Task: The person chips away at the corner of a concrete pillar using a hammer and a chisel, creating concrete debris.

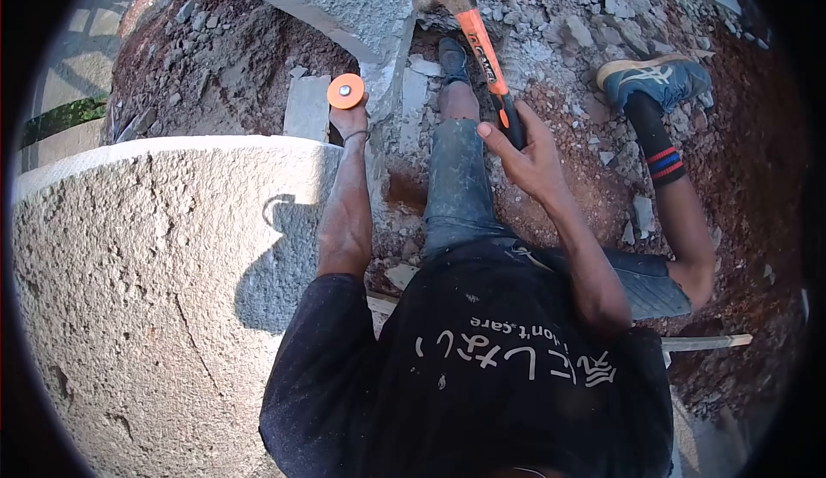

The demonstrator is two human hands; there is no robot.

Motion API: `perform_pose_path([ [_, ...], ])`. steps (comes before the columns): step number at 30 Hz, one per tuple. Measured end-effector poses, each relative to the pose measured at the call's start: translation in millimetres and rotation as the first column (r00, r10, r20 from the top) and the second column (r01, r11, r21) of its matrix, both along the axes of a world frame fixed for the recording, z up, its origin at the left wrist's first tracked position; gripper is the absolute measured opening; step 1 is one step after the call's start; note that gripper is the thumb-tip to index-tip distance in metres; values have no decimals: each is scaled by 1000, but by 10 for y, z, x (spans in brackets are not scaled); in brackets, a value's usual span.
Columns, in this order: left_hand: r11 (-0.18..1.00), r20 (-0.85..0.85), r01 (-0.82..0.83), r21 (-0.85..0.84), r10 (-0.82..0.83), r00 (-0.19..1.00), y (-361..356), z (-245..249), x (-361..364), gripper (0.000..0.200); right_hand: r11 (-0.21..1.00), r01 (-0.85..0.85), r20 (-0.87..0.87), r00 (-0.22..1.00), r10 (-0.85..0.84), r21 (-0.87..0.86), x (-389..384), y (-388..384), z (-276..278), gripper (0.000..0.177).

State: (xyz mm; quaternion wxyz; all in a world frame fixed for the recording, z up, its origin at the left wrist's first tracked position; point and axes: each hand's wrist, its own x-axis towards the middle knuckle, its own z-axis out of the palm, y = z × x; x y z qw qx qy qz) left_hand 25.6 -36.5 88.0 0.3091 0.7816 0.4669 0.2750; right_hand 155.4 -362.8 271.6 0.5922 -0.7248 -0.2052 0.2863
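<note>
My left hand (350, 123) is closed around a chisel, seen end-on. Its round orange guard (338, 92) with a metal striking head in the middle faces me, and its shaft and blade are hidden below the hand. My right hand (531, 153) grips the black lower handle of a claw hammer (483, 48). The orange handle slants up and left, with the worn steel head raised at the top, apart from the chisel. A grey concrete edge (391, 74) lies just beyond my left hand.
A rough plastered wall (163, 280) curves along my left side, carrying my shadow. Broken rubble (551, 56) and reddish soil (237, 56) cover the ground ahead. My shoes (658, 85) rest among loose stones. A thin wooden strip (710, 342) lies at right.
</note>
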Motion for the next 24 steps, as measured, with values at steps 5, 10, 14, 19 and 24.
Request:
perform_pose_path([
  [5,995,14,-100,5,99,995,28,-43,-50,50,997,-68,130,989,70,-21,44,192,328,36],
  [10,997,-34,-76,4,76,996,102,-50,-93,50,993,-117,206,971,120,-28,114,447,557,32],
  [14,997,-113,-39,-60,32,993,130,38,-75,55,979,-94,390,921,16,182,26,820,674,27],
  [19,996,-81,-48,-70,43,996,156,13,-68,55,975,-156,478,876,61,161,-342,1282,-467,27],
  [24,997,-78,-6,-77,0,997,155,-78,-181,52,953,-236,368,883,292,-190,-221,1203,-163,32],
])
